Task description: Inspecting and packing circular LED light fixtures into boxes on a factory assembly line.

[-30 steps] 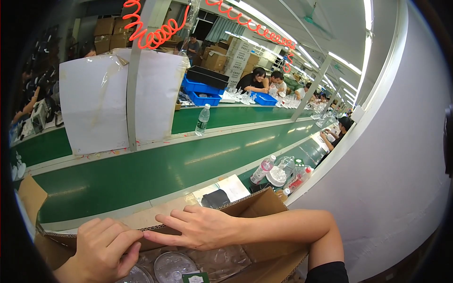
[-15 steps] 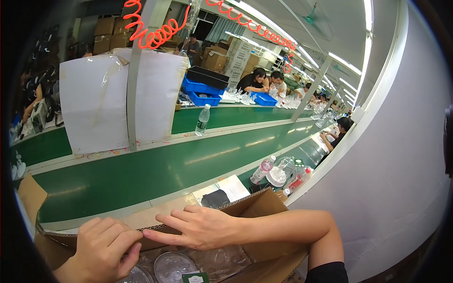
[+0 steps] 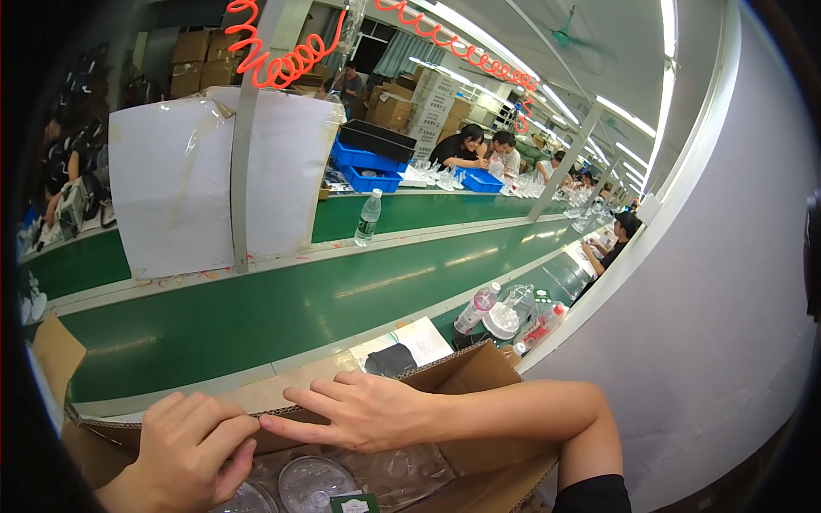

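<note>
An open cardboard box (image 3: 479, 376) stands right before me, and both my hands are at its far rim. My left hand (image 3: 192, 446) is closed, its fingers curled in beside the rim; whatever lies within them is hidden. The right hand (image 3: 363, 413) lies across the rim with its fingers apart. One of its stretched digits touches the left hand's fingertip. Below them in the box are round clear plastic pieces (image 3: 315, 486) in clear wrapping (image 3: 402, 474), with a small green-and-white card (image 3: 354, 504) on top.
A green conveyor belt (image 3: 291, 299) runs beyond the box. A clear water bottle (image 3: 368, 218) stands on its far ledge. To the right are a pink-labelled bottle (image 3: 477, 308), a black pouch (image 3: 390, 361) and a white wall (image 3: 676, 325). Other people sit along the line.
</note>
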{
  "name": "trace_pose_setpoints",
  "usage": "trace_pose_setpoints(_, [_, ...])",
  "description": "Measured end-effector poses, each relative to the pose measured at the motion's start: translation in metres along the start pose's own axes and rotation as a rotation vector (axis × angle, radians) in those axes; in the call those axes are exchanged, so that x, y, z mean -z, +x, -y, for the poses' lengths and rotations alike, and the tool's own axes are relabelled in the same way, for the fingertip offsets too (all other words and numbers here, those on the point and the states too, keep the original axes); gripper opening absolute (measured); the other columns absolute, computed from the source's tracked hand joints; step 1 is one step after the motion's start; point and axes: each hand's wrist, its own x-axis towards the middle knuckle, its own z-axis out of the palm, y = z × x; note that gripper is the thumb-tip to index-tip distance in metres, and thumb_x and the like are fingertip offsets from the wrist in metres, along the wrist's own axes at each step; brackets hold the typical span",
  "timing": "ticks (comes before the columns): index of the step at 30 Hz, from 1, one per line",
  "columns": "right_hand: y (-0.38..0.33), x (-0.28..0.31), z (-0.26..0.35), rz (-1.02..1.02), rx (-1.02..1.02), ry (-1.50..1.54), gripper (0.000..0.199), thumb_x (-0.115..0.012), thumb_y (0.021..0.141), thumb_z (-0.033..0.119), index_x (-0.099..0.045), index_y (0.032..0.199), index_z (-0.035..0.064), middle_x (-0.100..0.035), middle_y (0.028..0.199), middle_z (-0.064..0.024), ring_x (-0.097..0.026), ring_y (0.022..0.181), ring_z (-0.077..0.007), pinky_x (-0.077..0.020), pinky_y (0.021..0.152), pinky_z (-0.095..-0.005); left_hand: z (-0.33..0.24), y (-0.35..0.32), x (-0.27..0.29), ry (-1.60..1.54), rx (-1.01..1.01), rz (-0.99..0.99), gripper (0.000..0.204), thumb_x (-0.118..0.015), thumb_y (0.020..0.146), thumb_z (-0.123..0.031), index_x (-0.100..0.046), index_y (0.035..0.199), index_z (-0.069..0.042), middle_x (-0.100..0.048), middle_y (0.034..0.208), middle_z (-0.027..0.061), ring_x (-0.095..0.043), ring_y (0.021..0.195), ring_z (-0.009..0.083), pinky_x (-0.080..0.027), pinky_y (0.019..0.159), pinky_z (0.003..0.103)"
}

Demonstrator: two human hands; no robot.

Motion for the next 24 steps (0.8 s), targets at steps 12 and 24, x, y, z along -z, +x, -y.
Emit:
trace_pose_setpoints(12, [-0.0010, 0.0014, -0.0020, -0.001, 0.019, -0.036, 0.072, -0.053, 0.093, 0.023, -0.035, 0.162, 0.0101, -0.059, 0.113, -0.0122, -0.061, 0.091, -0.0202, -0.0504, 0.066, -0.0295, 0.0000, 0.0008, -0.0004, 0.001, 0.009, 0.003, 0.031, -0.078, 0.068, -0.009, -0.068, 0.097, -0.009, -0.067, 0.093, 0.0057, -0.063, 0.075, 0.0252, -0.046, 0.064, 0.038])
trace_pose_setpoints(24, [-0.0017, -0.0005, -0.0016, 0.010, 0.013, -0.040, 0.073, -0.053, 0.093, 0.023, -0.033, 0.162, 0.0077, -0.059, 0.111, -0.0117, -0.060, 0.091, -0.0200, -0.0503, 0.066, -0.0290, 0.0003, 0.0005, -0.0002, -0.011, 0.021, 0.019, 0.034, -0.079, 0.067, -0.010, -0.070, 0.100, -0.009, -0.068, 0.094, 0.0059, -0.064, 0.077, 0.0252, -0.046, 0.065, 0.038])
